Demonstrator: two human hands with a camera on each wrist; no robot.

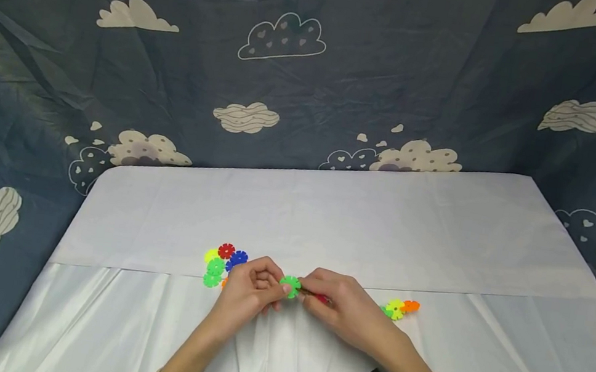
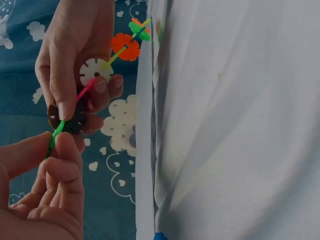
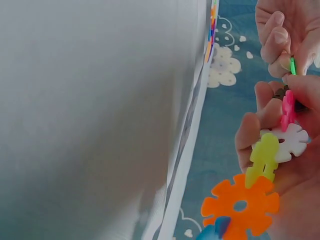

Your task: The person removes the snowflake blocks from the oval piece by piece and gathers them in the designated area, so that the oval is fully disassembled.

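Observation:
My left hand (image 1: 256, 289) pinches a green slotted disc (image 1: 291, 286), a flower-shaped interlocking piece, between thumb and forefinger. Beside it, my right hand (image 1: 352, 310) grips one end of a chain of such discs. In the left wrist view, the green disc meets the edge of a dark disc (image 2: 75, 121) at the right fingertips; whether their slots are engaged I cannot tell. From there run a pink disc (image 3: 287, 111), a white disc (image 3: 294, 142), a yellow disc (image 3: 263, 159), an orange disc (image 3: 245, 202) and a blue disc (image 3: 214, 230). Fingers partly hide the dark and pink discs.
Loose discs lie left of my left hand, among them a red disc (image 1: 226, 251), blue discs (image 1: 238, 257) and green discs (image 1: 213, 272). The white-covered table (image 1: 360, 225) ends at a dark cloud-print curtain (image 1: 298, 93). Black straps sit near both wrists.

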